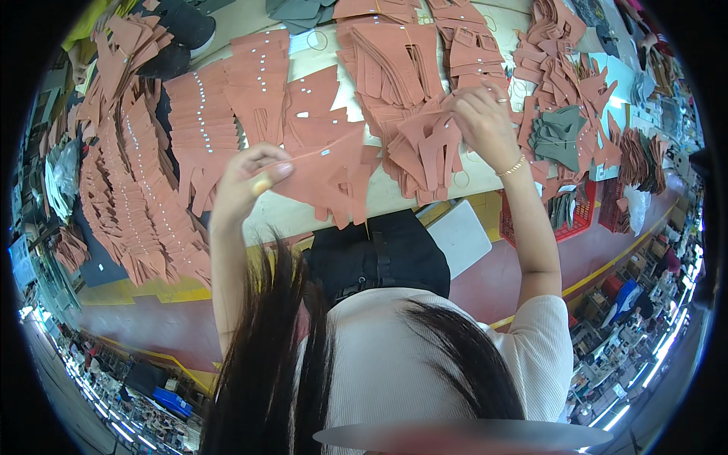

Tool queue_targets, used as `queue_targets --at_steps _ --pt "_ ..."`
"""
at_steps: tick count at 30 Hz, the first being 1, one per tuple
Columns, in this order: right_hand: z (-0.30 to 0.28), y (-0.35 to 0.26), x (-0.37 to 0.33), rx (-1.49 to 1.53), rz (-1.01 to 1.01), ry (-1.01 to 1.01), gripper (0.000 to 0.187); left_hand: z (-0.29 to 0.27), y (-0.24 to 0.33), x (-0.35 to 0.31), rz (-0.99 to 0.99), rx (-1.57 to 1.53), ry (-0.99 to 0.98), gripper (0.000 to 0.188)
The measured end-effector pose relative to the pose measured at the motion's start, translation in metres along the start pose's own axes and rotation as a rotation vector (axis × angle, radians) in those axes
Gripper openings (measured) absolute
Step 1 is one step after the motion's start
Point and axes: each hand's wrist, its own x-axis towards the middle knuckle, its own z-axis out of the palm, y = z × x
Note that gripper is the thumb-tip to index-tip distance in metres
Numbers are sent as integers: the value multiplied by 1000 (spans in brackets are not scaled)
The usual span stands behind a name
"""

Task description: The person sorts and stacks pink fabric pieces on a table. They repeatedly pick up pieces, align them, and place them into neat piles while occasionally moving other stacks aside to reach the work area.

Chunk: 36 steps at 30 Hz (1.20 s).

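Observation:
My left hand (256, 176) is closed, thumb and fingers pinching the corner of a salmon-coloured cut piece (334, 178) of flat leather-like sheet. A small white sticker sits near its upper edge, and slots and tabs shape its lower side. At the right, my right hand (484, 121) has its fingertips closed on the upper corner of another salmon cut piece (425, 135), which has long cut-outs. That piece lies over a fanned stack (398, 64) of similar ones. A ring and a bracelet show on the right hand and wrist.
Rows of stickered salmon pieces (201, 114) cover the left of the pale table (303, 216). Grey-green pieces (557, 136) lie on salmon piles at the right. Below the edge stand a red crate (580, 216) and a white panel (459, 239). Another person's arm shows at the upper left.

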Motion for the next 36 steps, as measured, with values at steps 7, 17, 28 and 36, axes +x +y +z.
queue_targets --at_steps 7,17,28,36 --pt "-75 -67 36 168 -143 -55 13 -7 -142 51 -329 -111 271 29" --pt "71 -160 42 1028 86 -364 7 8 -199 14 -284 -766 337 34" --pt "217 -152 35 792 433 -293 14 10 -184 20 -292 -644 385 41" --pt "210 -153 39 876 554 -321 9 6 -186 26 -265 -481 318 31"
